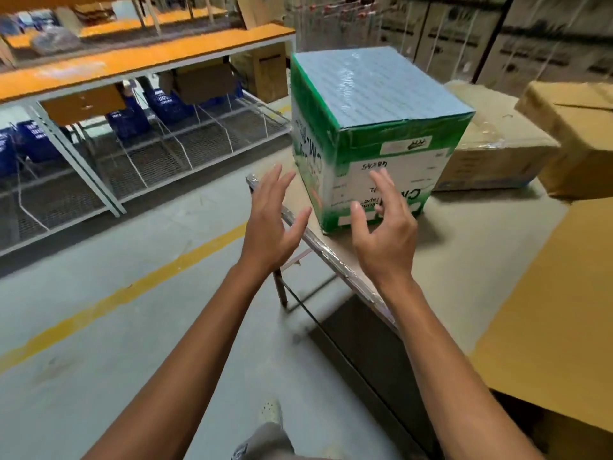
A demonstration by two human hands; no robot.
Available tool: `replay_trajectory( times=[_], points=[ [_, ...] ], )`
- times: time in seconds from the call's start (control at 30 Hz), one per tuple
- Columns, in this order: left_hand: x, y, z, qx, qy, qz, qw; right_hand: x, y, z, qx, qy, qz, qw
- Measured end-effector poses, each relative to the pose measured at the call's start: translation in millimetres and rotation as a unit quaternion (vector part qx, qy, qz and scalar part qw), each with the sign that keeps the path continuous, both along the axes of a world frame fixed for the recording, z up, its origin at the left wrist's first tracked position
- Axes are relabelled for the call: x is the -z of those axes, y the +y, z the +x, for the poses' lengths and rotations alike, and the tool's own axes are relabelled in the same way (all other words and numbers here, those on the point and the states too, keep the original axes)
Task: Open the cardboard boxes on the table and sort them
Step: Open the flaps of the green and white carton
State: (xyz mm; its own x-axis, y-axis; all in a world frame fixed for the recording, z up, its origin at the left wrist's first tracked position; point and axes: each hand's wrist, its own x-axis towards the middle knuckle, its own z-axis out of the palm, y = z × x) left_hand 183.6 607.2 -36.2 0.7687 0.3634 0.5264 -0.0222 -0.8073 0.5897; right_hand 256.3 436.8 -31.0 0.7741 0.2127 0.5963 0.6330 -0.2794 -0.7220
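The green-and-white cardboard box (374,134) sits at the table (464,260) corner, just beyond the left hand (272,224) and right hand (384,234), both spread, empty.

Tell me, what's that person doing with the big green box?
A person holds both bare hands out toward the green box, which stands at the corner of the table. The left hand and right hand are open with fingers spread, and neither clearly grips it. The box looks sealed, not yet opened. Behind it sit a plastic-wrapped brown box and a plain brown box, both closed.
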Motion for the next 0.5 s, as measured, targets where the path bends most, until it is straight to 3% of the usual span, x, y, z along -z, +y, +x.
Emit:
replay_trajectory(
  times=[0.3, 0.5],
  points=[
    [-58.4, 56.6, 149.3, 0.097, -0.049, 0.048, 0.993, -62.6, 32.1, 126.4, 0.134, -0.054, -0.01, 0.989],
    [-100.2, 67.1, 242.0, 0.172, 0.01, 0.098, 0.98, -100.2, 42.6, 215.5, 0.212, -0.074, -0.11, 0.968]
  ],
)
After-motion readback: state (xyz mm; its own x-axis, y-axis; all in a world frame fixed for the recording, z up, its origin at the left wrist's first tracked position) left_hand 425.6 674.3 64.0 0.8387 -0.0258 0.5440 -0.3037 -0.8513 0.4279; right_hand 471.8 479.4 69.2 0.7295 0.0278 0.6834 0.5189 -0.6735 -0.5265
